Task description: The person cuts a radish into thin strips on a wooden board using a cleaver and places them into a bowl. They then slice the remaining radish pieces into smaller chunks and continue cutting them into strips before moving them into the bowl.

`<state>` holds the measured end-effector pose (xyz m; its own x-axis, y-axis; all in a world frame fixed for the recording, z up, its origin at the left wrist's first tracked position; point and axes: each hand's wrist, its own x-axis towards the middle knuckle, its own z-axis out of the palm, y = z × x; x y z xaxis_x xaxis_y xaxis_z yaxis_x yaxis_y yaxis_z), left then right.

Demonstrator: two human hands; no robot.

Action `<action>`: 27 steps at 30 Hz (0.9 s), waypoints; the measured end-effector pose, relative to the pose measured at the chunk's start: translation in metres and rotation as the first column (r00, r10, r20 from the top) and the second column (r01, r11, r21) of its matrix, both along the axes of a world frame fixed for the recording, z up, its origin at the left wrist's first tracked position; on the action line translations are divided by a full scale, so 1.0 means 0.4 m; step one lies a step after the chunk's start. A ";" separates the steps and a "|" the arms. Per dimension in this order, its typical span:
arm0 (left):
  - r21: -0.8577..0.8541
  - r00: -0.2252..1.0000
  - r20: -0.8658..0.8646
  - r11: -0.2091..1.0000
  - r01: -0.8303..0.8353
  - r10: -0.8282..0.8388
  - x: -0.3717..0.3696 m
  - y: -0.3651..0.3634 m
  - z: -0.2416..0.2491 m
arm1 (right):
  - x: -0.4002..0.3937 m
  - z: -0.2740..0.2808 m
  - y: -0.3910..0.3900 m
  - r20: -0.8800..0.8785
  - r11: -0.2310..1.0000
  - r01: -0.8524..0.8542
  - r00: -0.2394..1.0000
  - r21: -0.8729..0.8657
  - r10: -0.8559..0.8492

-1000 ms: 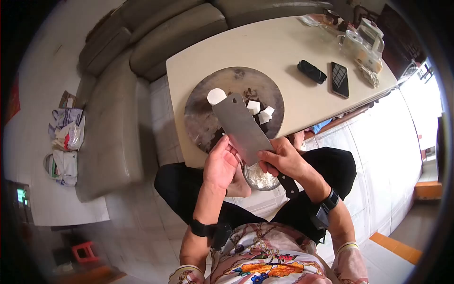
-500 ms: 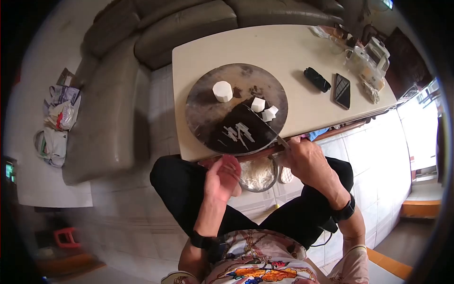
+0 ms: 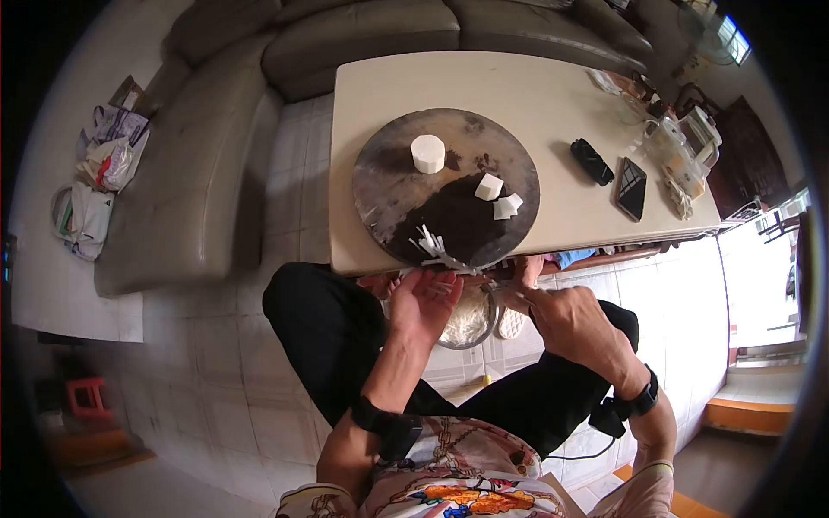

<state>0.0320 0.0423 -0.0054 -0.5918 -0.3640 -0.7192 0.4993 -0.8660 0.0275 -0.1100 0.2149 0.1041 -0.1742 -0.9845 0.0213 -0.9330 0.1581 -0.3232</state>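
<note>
My right hand is closed around a knife, seen mostly edge-on; its blade is hard to make out by the near rim of the round chopping board. My left hand is palm up with fingers stretched out, just below that rim. Thin white strips of a radish-like vegetable are bunched at the rim, right above the left fingers. A thick white chunk stands at the back of the board, with smaller white pieces to its right. Below the board, a bowl holds many white shreds.
The board lies on a cream table. To its right are a black case, a phone and a plastic container. A grey sofa runs along the left and back. My knees flank the bowl.
The strips have shifted to the board's near edge and bunched up. The knife has moved from over the board to its rim, and my left hand has moved right, up against the edge.
</note>
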 end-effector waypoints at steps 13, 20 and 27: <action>-0.123 0.996 -0.093 0.992 -0.020 0.008 0.011 0.003 -0.030 | -0.031 -0.009 -0.059 0.025 0.977 0.002 1.000 -0.215 0.003; -0.205 0.998 -0.034 0.977 0.051 -0.059 0.026 -0.019 -0.034 | -0.074 -0.045 -0.181 -0.114 0.989 -0.099 0.990 -0.110 0.086; -0.198 0.994 -0.077 0.978 0.063 -0.079 0.034 -0.025 -0.031 | -0.041 -0.021 -0.142 -0.085 0.954 -0.239 0.970 -0.178 0.227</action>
<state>0.0456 0.0322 -0.0179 -0.6768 -0.4471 -0.5849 0.4444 -0.8815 0.1596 -0.1262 0.1582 0.0956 0.0672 -0.9751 0.2113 -0.9560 -0.1236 -0.2662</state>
